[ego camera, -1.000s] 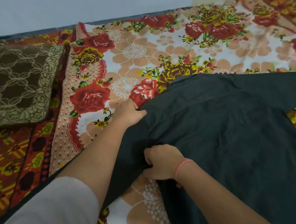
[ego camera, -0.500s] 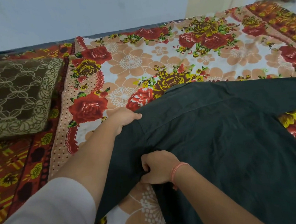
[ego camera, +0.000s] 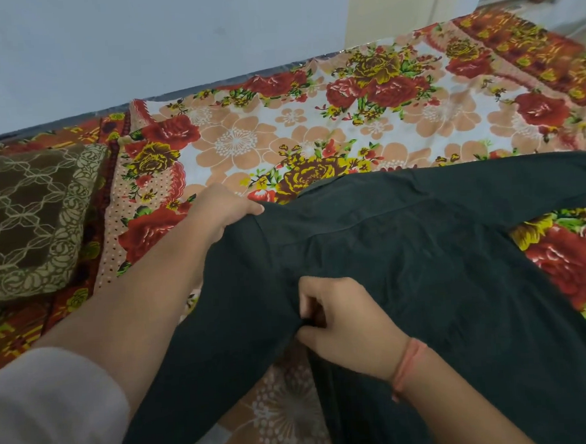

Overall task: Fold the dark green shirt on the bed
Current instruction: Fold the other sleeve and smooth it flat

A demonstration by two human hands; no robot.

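The dark green shirt (ego camera: 408,276) lies spread across the floral bedsheet (ego camera: 245,145) of the bed, its body running toward the lower right and one sleeve stretched out to the right edge of the view. The left hand (ego camera: 227,208) grips the shirt at its upper left corner, near the shoulder, fingers curled under the cloth with the thumb on top; the right hand (ego camera: 346,325), with a thin orange band (ego camera: 408,365) at the wrist, has its fingers closed in a pinch on the fabric lower down, around where the near sleeve meets the body. Compared with a second ago, both hands have moved slightly to the right and upward with the cloth, and the gathered left side now rises off the sheet as a ridge between the two grips, with the near sleeve trailing down toward the lower left. This reads as the start of the first lengthwise fold, the left side being lifted to be carried over onto the back of the shirt. The fold is not yet laid, so the task is at an early stage. A patterned brown pillow (ego camera: 27,217) sits well apart at the left.
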